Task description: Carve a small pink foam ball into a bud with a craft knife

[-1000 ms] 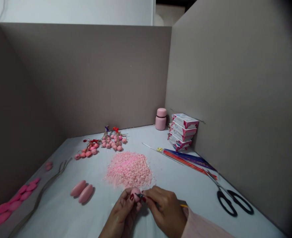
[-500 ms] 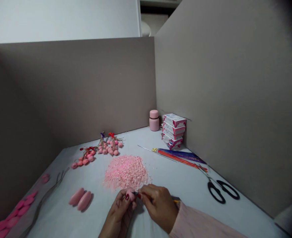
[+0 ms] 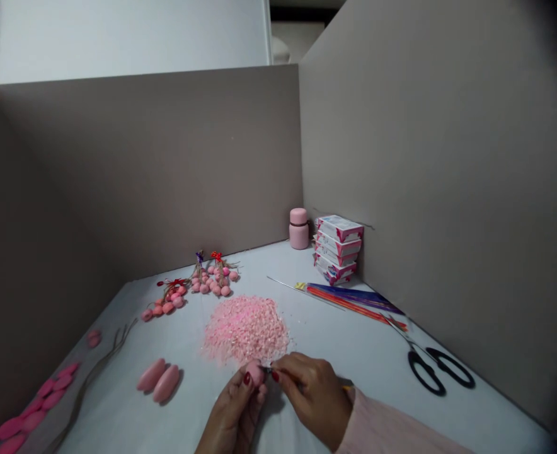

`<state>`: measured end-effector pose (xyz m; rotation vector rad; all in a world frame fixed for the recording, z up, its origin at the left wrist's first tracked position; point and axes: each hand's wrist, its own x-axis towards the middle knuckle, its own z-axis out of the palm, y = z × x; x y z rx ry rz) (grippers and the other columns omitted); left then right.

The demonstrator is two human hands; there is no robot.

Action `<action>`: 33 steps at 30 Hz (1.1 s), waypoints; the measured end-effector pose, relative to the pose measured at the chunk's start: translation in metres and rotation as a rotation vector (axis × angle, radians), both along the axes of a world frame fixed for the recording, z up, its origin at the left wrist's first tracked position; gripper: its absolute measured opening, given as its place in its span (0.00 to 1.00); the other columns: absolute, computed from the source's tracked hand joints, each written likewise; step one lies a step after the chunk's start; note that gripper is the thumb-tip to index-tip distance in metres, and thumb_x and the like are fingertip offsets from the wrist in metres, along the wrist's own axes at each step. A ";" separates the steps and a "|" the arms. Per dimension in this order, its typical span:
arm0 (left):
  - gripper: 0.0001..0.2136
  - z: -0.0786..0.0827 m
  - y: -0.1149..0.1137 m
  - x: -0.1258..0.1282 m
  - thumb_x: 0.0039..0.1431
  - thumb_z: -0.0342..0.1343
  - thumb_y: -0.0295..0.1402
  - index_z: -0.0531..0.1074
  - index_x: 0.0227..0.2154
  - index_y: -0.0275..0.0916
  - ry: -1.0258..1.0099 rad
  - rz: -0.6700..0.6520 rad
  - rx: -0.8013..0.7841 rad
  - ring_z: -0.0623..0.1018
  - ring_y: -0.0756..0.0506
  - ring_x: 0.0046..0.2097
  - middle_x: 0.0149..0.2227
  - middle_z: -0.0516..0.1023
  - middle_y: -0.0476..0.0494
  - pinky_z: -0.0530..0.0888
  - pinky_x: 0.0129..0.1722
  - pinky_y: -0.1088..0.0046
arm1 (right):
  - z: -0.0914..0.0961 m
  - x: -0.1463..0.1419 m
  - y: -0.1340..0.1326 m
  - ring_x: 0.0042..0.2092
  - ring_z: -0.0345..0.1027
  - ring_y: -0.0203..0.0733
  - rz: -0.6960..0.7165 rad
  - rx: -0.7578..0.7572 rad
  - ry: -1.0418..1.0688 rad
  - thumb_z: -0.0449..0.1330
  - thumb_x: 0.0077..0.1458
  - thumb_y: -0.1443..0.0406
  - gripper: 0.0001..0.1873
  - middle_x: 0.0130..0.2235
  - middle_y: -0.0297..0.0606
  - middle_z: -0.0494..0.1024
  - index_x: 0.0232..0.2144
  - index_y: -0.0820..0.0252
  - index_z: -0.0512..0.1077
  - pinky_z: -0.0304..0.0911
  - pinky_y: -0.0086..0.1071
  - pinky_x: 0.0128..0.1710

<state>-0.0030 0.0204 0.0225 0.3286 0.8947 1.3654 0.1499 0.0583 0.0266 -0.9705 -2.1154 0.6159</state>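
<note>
Low in the centre, my left hand point(image 3: 232, 407) pinches a small rounded piece of pink soap point(image 3: 255, 374) between thumb and fingers. My right hand point(image 3: 312, 394) is closed round a slim carving tool point(image 3: 348, 386) with an orange-yellow handle. Its dark tip meets the right side of the soap piece, and most of its handle is hidden by my fingers. Just beyond my hands lies a heap of pink soap shavings point(image 3: 247, 328). Two smooth oval pink soap bars point(image 3: 159, 380) rest to the left of my left hand.
Black-handled scissors point(image 3: 427, 362) lie at right, near red and purple ribbon strips point(image 3: 354, 299) and a thin rod. Stacked boxes point(image 3: 339, 249) and a pink flask point(image 3: 298, 229) stand behind. Bundled pink balls point(image 3: 212, 280), cords point(image 3: 87, 384) and brighter pink ovals point(image 3: 40, 407) lie left.
The whole view has shifted slightly, so everything appears a little further right. The soap piece is turned a bit in my left hand; the tool tip stays at its right side.
</note>
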 end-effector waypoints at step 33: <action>0.12 0.007 -0.005 0.005 0.37 0.70 0.30 0.80 0.29 0.36 -0.017 -0.027 0.026 0.79 0.52 0.31 0.28 0.82 0.47 0.75 0.33 0.82 | -0.003 0.002 -0.003 0.30 0.68 0.36 0.048 0.037 -0.001 0.49 0.60 0.67 0.11 0.28 0.34 0.74 0.31 0.56 0.71 0.57 0.26 0.31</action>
